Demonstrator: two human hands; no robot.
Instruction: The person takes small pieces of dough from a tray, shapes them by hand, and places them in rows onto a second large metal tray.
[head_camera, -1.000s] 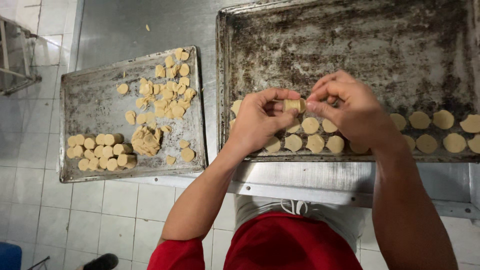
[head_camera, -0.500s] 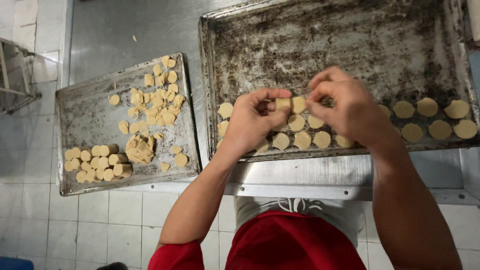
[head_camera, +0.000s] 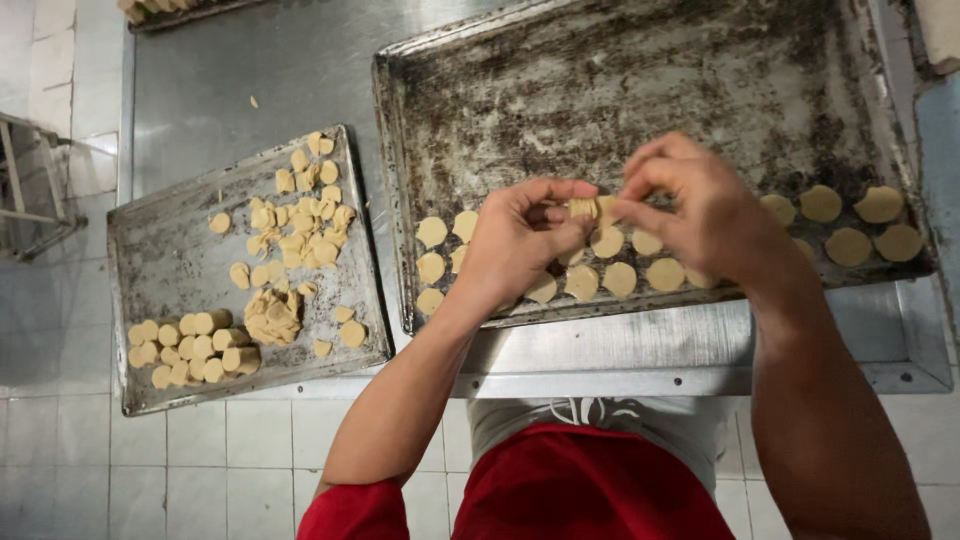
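Dough roll (head_camera: 588, 208) pinched between left hand (head_camera: 520, 240) and right hand (head_camera: 700, 215), fingers of both closed on it, held just above big tray (head_camera: 640, 80) so slices land in rows of discs (head_camera: 620, 278). Small tray (head_camera: 170, 260) alongside, more dough pieces (head_camera: 300, 215) kept near.

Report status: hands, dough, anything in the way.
Left hand and right hand both pinch one short dough stack above the big baking tray. Dough discs lie in rows beneath. Nothing blocks the hands.
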